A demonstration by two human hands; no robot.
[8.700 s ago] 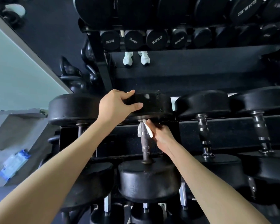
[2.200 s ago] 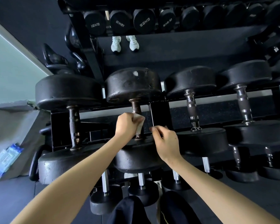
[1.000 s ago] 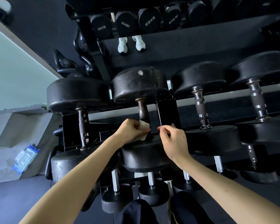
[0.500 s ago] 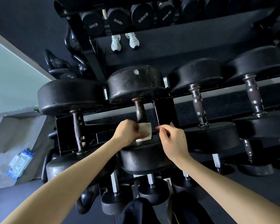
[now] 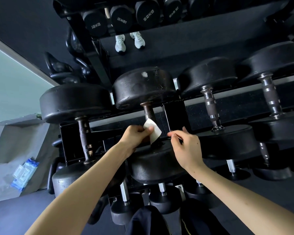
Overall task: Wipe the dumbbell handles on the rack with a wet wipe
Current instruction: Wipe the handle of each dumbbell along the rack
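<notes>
My left hand (image 5: 136, 135) pinches a white wet wipe (image 5: 154, 132) just in front of the lower part of a rusty dumbbell handle (image 5: 148, 111). That dumbbell is second from the left on the rack's middle tier (image 5: 176, 100). The wipe hangs flat and hides the handle's bottom end. My right hand (image 5: 185, 146) hovers to the right of the wipe, fingers relaxed, thumb and forefinger pointing at it without touching. It holds nothing. More handles stand at the left (image 5: 84, 138) and right (image 5: 210, 107).
A blue wipe pack (image 5: 25, 173) lies on the grey ledge at the far left. Kettlebells (image 5: 61, 68) sit behind the rack's left post. Smaller dumbbells (image 5: 161, 195) fill the tier below, above my dark-trousered knees. White shoes (image 5: 129, 41) show behind the upper shelf.
The wipe was bunched around the handle's base a second ago; it now hangs flat from my left fingers. My right hand has drawn slightly back from it.
</notes>
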